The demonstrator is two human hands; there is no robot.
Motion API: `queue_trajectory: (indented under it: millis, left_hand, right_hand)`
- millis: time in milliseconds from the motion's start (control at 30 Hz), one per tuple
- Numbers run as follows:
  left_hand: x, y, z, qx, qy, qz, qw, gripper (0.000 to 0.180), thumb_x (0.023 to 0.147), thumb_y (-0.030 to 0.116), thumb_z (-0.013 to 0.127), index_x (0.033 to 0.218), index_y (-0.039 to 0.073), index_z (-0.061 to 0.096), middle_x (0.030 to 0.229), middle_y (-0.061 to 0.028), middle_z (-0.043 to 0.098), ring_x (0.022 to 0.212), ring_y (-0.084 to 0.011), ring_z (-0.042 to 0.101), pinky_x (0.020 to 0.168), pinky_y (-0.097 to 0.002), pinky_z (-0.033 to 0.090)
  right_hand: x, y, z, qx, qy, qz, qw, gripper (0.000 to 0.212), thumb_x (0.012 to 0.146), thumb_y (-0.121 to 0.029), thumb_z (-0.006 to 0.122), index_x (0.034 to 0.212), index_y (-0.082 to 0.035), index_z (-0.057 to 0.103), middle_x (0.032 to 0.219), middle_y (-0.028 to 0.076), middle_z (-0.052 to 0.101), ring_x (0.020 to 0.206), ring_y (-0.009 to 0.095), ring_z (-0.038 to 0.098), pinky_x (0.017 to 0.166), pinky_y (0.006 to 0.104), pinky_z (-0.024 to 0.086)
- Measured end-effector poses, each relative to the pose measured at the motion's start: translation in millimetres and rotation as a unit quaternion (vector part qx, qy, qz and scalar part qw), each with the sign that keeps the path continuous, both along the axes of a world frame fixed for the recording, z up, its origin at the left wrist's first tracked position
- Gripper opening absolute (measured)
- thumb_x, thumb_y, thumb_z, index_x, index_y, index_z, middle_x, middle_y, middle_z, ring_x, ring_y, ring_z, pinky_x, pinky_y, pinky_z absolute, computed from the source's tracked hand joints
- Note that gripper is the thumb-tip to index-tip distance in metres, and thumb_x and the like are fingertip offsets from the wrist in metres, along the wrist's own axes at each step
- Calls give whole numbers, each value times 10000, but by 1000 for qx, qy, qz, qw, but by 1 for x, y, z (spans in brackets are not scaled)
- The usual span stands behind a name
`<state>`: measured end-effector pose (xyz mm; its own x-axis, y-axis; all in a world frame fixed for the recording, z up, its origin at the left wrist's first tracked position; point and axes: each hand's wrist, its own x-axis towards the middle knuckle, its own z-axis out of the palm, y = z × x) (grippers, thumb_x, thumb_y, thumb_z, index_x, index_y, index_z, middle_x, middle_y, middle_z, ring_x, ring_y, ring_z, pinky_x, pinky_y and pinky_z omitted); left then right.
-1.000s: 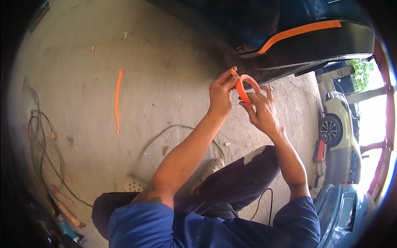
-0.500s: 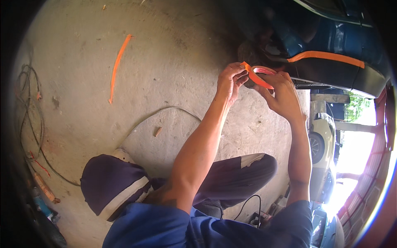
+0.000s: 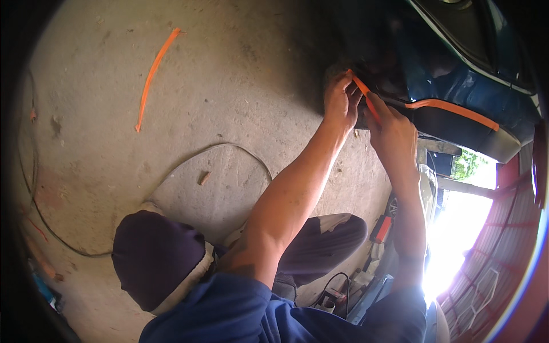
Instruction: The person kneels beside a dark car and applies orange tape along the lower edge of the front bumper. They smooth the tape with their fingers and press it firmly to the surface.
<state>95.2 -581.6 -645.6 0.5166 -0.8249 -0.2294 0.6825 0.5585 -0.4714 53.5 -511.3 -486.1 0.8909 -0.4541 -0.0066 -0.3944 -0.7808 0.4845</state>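
A short length of orange masking tape (image 3: 361, 86) runs between my two hands beside the dark blue car. My left hand (image 3: 341, 103) pinches its free end at the fingertips. Closed around the roll, my right hand (image 3: 393, 134) hides most of it, and only an orange edge shows by the fingers. Just right of my hands, a strip of orange tape (image 3: 457, 108) sticks along the car's bumper (image 3: 452, 127), above its black lower part. Both arms reach out forward, and the dark space by the car's underside lies behind the hands.
Another orange tape strip (image 3: 150, 80) lies on the concrete floor (image 3: 251, 86) at the left. A thin cable (image 3: 217, 146) curves in front of my knees, near a small brown scrap (image 3: 204, 178). A dark cable (image 3: 57, 234) runs along the far left. Tools and boxes lie at lower right.
My hands have moved toward the car. The roll, seen as an open ring before, is now mostly covered by my right hand, and a straight length of tape shows between the hands.
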Motion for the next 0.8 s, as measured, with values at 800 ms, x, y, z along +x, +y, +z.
queue_trajectory:
  millis: [800]
  left_hand:
    - [2, 18, -18, -71, -11, -51, 996, 371, 1031, 164, 748, 1373, 47, 665, 1280, -93, 721, 1235, -240, 656, 1141, -414, 500]
  right_hand:
    - [-5, -6, 1, -16, -15, 46, 999, 333, 1023, -178, 750, 1349, -110, 770, 1083, 138, 808, 842, 362, 789, 737, 439, 624]
